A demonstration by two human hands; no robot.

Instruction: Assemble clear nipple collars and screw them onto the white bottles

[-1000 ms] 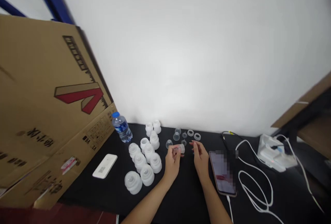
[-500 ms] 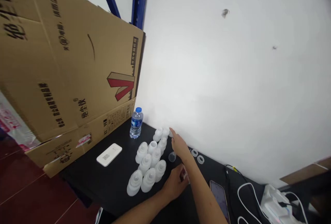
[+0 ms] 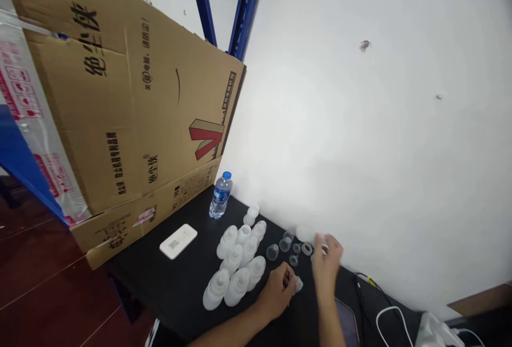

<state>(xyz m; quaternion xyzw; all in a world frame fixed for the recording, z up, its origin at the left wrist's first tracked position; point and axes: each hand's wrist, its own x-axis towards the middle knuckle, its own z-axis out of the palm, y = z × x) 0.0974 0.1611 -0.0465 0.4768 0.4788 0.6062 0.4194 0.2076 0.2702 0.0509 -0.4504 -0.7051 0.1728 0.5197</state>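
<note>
From the head view we look down on a black tabletop (image 3: 182,296) against a white wall (image 3: 360,149). Near the middle, we find the person's left hand (image 3: 276,298), its fingers (image 3: 287,278) curled shut around a small translucent plastic piece (image 3: 298,284), of which only the end shows at the far right of the hand. Just to the far right, the person's right hand (image 3: 327,264) is raised and blurred, so we see it in motion at this instant. We cannot tell whether its fingers are open or closed on something pale.

Between the hands and farther off lie small clear plastic cups (image 3: 279,248) and flat translucent rings (image 3: 306,249). To their left stands a tight group of frosted white stepped plastic pieces (image 3: 238,272).

Farther left we see a clear water bottle with a blue cap (image 3: 221,196) and a flat white rectangular device (image 3: 178,241). A large tan cardboard box (image 3: 120,112) leans at the table's left edge, before blue steel uprights (image 3: 246,5).
</note>
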